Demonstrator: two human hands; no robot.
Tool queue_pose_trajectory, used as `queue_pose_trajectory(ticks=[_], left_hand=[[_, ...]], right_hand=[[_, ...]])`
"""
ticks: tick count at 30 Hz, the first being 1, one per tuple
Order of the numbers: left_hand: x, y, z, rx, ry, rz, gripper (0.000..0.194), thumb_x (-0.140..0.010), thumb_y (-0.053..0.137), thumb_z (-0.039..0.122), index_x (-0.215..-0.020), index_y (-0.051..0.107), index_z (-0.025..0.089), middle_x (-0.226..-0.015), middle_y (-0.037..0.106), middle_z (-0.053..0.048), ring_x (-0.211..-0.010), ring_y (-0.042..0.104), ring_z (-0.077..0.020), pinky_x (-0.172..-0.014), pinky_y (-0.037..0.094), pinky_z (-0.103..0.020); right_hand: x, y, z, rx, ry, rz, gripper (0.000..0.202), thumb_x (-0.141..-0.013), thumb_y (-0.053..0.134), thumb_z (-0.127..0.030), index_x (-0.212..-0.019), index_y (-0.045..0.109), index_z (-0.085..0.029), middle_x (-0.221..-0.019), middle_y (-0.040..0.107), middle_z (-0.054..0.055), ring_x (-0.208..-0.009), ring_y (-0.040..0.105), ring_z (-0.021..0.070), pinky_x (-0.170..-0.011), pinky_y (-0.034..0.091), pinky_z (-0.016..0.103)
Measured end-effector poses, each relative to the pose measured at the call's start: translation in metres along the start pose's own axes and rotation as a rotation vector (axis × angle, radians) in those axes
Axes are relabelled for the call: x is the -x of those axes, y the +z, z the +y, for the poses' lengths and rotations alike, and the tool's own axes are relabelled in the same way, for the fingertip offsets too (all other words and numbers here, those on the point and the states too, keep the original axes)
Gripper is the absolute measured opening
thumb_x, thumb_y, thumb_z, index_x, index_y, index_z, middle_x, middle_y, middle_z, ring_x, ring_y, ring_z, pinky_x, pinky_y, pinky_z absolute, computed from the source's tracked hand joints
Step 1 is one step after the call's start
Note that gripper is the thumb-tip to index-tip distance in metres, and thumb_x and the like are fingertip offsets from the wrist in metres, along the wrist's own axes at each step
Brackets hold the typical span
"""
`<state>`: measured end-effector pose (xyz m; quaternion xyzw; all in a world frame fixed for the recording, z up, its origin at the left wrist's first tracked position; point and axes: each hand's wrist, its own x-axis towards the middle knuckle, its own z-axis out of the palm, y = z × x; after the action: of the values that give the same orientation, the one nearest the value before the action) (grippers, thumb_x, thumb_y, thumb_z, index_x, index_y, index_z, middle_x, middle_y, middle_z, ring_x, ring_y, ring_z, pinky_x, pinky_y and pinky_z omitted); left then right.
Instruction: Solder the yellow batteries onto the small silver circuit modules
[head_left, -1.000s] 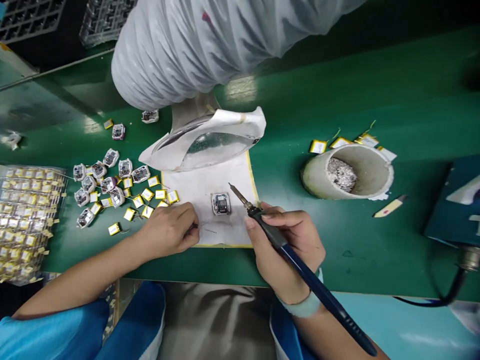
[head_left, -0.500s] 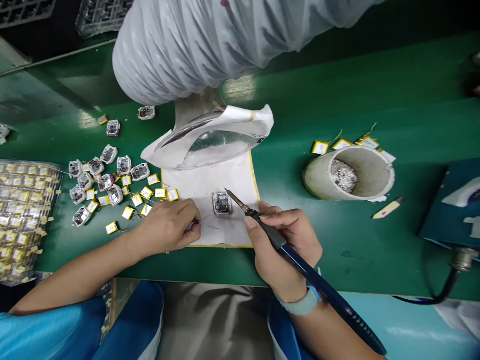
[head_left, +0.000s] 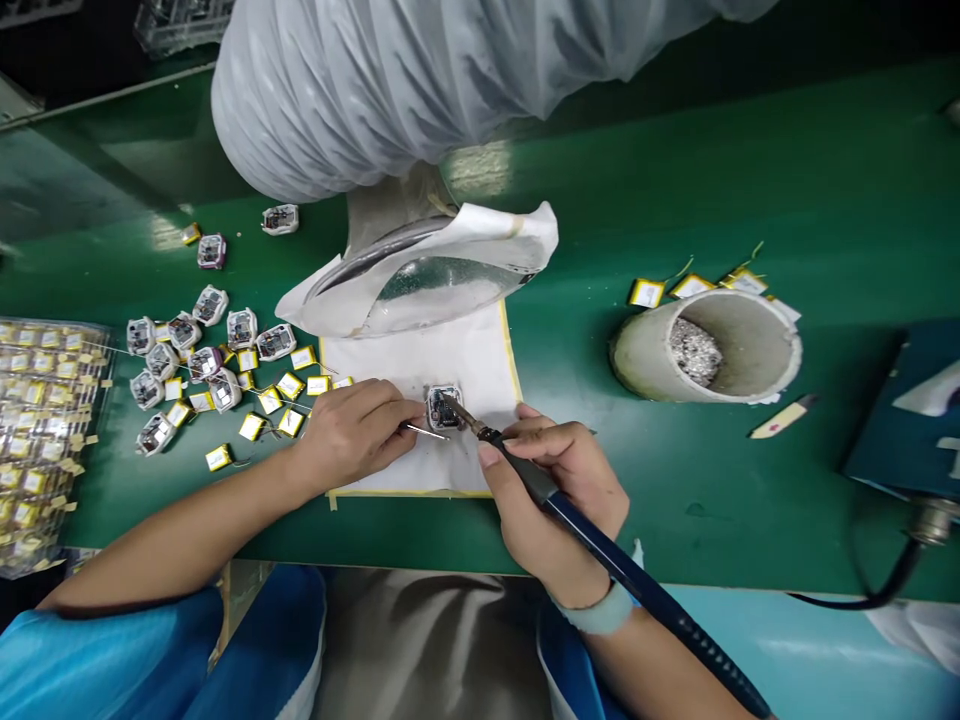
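My right hand (head_left: 559, 490) is wrapped round a soldering iron (head_left: 540, 482), held like a pen. Its tip reaches over a small device with an exposed circuit board (head_left: 442, 407) in a pale casing. The device lies on a white sheet with yellow edges (head_left: 405, 475). From the left, my left hand (head_left: 364, 425) comes close to the device, closed on a thin metal tool (head_left: 427, 431). That tool points right, its end just below the device; its exact kind is too small to tell.
A fume hose (head_left: 450, 90) and a magnifier lens (head_left: 442, 290) hang above the sheet. To the left lie several open devices (head_left: 241, 328), wired batteries (head_left: 251, 426) and a battery tray (head_left: 30, 430). A pot of metal wool (head_left: 622, 360) and a blue box (head_left: 915, 420) stand right.
The soldering iron's tip has moved down onto the device. My left hand has shifted right, and the thin tool now shows beside the device. The camera view has moved slightly.
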<state>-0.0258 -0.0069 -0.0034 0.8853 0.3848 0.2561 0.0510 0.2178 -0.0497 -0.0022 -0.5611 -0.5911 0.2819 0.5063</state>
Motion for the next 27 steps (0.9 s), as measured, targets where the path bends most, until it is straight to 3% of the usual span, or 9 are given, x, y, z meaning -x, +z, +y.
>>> queue_pose_trajectory(ticks=[7, 27], left_hand=[[-0.0002, 0.0007, -0.0012, 0.006, -0.036, -0.089, 0.012, -0.106, 0.067, 0.021, -0.113, 0.076, 0.024, -0.093, 0.080, -0.002, -0.082, 0.078, -0.0155, -0.073, 0.062, -0.030], [-0.0080, 0.0014, -0.0017, -0.018, -0.018, -0.039, 0.011, -0.108, 0.064, 0.020, -0.110, 0.075, 0.023, -0.089, 0.078, -0.001, -0.076, 0.075, -0.0139, -0.066, 0.057, -0.027]], right_hand=[[-0.0016, 0.0012, -0.0008, 0.022, -0.036, -0.036, 0.020, -0.096, 0.081, -0.024, -0.093, 0.061, -0.030, -0.070, 0.067, -0.009, -0.065, 0.073, 0.0186, -0.114, 0.066, 0.057], [-0.0026, 0.0027, -0.0017, 0.043, -0.020, -0.017, 0.019, -0.095, 0.081, -0.025, -0.092, 0.062, -0.030, -0.069, 0.068, -0.008, -0.065, 0.074, 0.0193, -0.111, 0.068, 0.056]])
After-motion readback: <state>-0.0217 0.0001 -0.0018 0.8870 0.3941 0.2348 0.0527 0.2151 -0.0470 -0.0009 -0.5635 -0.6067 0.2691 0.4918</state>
